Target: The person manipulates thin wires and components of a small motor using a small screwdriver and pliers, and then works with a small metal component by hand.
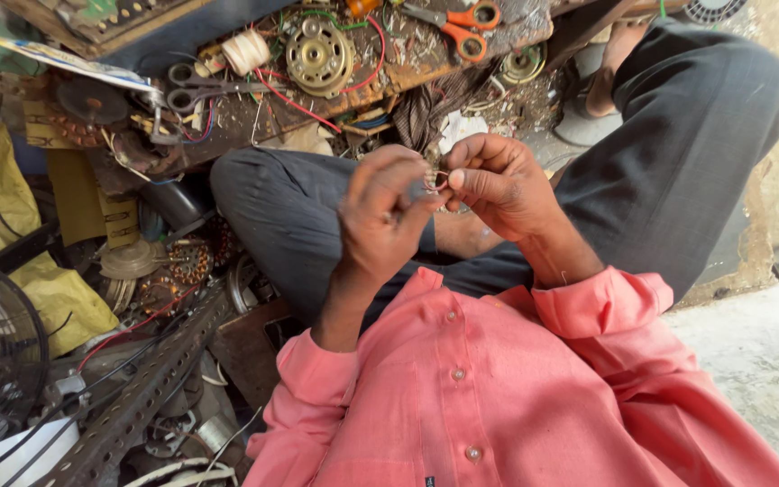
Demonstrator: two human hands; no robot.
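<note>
Pink buttoned shirt [498, 397] of soft cloth nearest, left hand [380, 216] and right hand [498, 185] both pinched closed on a thin wire piece [435, 179] above dark trousers [299, 216], round metal motor part [318, 56], orange-handled scissors [462, 27] behind.

Pretty cluttered wooden workboard [407, 56]: 2 scissors on it, orange-handled [458, 25] and dark-handled [198, 86]. Also a brass motor plate [319, 57] and a white thread spool [247, 50].
</note>
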